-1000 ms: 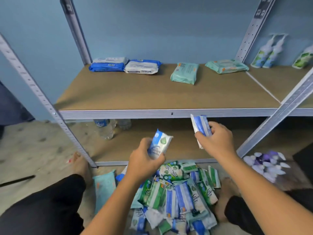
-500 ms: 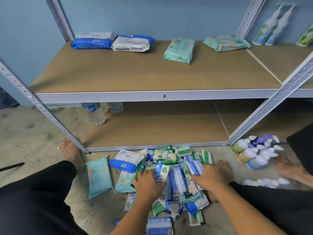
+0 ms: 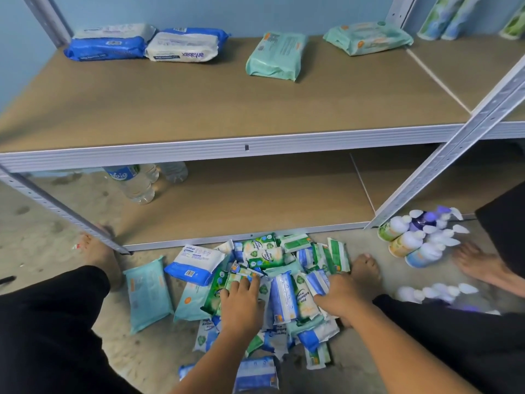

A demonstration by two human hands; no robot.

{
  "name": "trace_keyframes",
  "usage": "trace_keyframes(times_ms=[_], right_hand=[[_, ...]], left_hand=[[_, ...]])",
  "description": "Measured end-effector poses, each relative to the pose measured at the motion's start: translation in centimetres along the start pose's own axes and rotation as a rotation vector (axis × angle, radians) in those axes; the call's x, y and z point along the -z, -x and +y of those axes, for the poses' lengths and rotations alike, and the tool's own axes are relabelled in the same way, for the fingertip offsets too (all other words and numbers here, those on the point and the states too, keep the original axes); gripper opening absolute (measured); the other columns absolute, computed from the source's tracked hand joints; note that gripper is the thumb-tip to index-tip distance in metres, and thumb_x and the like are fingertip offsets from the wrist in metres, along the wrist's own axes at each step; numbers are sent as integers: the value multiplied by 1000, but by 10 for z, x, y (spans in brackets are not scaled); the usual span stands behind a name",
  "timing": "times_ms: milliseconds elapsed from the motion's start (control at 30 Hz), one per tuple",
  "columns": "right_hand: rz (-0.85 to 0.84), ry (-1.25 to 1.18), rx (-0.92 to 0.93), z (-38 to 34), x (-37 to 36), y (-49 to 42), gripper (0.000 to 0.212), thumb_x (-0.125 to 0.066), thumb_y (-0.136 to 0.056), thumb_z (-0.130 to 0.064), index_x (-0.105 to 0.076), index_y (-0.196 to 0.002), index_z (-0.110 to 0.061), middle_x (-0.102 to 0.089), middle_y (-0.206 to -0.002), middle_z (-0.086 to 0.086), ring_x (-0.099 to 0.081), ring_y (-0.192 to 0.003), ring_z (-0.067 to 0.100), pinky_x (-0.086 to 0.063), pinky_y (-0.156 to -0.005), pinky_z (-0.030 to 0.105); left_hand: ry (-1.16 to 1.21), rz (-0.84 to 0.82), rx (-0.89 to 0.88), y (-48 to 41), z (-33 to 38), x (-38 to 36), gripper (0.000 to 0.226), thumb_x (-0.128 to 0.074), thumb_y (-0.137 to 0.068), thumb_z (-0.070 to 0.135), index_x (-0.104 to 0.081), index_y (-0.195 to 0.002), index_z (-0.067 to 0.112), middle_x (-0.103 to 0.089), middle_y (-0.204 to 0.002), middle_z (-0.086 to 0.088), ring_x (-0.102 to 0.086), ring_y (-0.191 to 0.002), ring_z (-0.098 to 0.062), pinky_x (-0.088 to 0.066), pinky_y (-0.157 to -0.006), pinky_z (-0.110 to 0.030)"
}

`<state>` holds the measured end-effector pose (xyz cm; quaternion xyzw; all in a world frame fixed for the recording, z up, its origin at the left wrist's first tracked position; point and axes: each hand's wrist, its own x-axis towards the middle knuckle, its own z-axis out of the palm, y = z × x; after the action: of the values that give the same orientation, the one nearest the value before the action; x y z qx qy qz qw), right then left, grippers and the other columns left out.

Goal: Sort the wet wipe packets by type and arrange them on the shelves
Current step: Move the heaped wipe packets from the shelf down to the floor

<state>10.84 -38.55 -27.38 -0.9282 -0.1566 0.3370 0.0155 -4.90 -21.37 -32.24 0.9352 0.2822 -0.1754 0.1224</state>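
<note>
Easy to muddle types here: loose heap of small green-and-white and blue-and-white plastic wet wipe packets (image 3: pixel 284 294) on the grey concrete floor (image 3: pixel 37 243), overlapping and slick-looking, so risk of lifting both colours in one hasty scoop, or of dropping some short of the brown board shelf (image 3: pixel 199 103) beyond. Left hand (image 3: pixel 241 304) spread flat, fingers apart, pressing on green packets at the heap's near left. Right hand (image 3: pixel 339 298) on a blue-and-white packet at the heap's right, fingers bent over it; gripped or merely pressed, cannot tell.

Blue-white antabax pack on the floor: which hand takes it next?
Left, probably: the left hand rests on the packet pile right beside the antabax pack; the right hand sits on the pile's far side.
</note>
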Motion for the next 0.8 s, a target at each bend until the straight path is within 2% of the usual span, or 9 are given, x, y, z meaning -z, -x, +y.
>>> trace_keyframes(times_ms=[67,133,167,200,233,333,567,733,800], right_hand=[[-13,-20,18,-5,-4,-1,44,-62,-67,-60,-64,-86,-20,-65,-88,-2,-62,-76,14,-59,-74,34],[9,-25,58,-10,-8,0,44,-62,-84,-48,-63,-117,-19,-63,-115,4,-63,-97,19,-56,-86,36],[3,-33,72,-13,-11,0,55,-59,-89,-43,-51,-139,-21,-54,-134,6,-59,-113,24,-53,-93,37],[-26,-41,82,-15,-16,0,65,-57,-93,-40,-35,-152,-24,-41,-149,8,-53,-126,27,-51,-99,39],[-66,-39,102,-16,-21,0,72,-55,-95,-39,-22,-157,-26,-29,-158,7,-46,-135,29,-48,-102,41],[-166,33,101,-16,-32,3,77,-54,-98,-37,-9,-160,-26,-14,-165,7,-35,-145,29,-41,-109,40],[-135,1,122,-14,-28,3,78,-51,-94,-31,-8,-160,-34,-27,-158,4,-48,-132,24,-47,-102,37],[-107,-42,165,-23,-22,10,70,-52,-97,-30,-20,-160,-27,-25,-163,1,-36,-145,22,-39,-112,35],[-55,-88,196,-27,-18,13,68,-54,-97,-29,-26,-158,-27,-28,-163,0,-38,-144,22,-39,-112,32]], left_hand=[[13,8,5,0,0,-1,62,-40,-102,47,-20,-156,24,-42,-148,-1,-39,-134,-26,-32,-106,-45],[25,27,2,1,-1,-3,61,-39,-102,48,-21,-155,25,-44,-147,1,-41,-132,-25,-33,-105,-44],[21,30,-7,1,-2,-3,60,-38,-102,47,-21,-155,25,-45,-146,2,-42,-131,-24,-33,-104,-43],[12,27,-17,2,-3,-2,58,-38,-103,47,-21,-155,26,-45,-145,2,-42,-130,-24,-33,-103,-43],[2,22,-25,2,-3,-2,58,-37,-103,46,-22,-155,26,-46,-144,2,-42,-129,-24,-33,-102,-42],[-9,16,-28,4,-6,0,56,-37,-104,45,-23,-154,25,-47,-144,2,-43,-129,-25,-33,-102,-43],[33,-23,-26,5,-10,4,58,-40,-103,46,-23,-154,26,-47,-145,2,-42,-131,-25,-32,-104,-44],[116,-10,-8,13,-12,12,60,-41,-100,47,-22,-154,28,-50,-143,5,-44,-132,-22,-32,-107,-43],[156,27,5,15,-13,18,60,-41,-99,49,-24,-154,29,-50,-144,6,-45,-132,-21,-33,-107,-42]])
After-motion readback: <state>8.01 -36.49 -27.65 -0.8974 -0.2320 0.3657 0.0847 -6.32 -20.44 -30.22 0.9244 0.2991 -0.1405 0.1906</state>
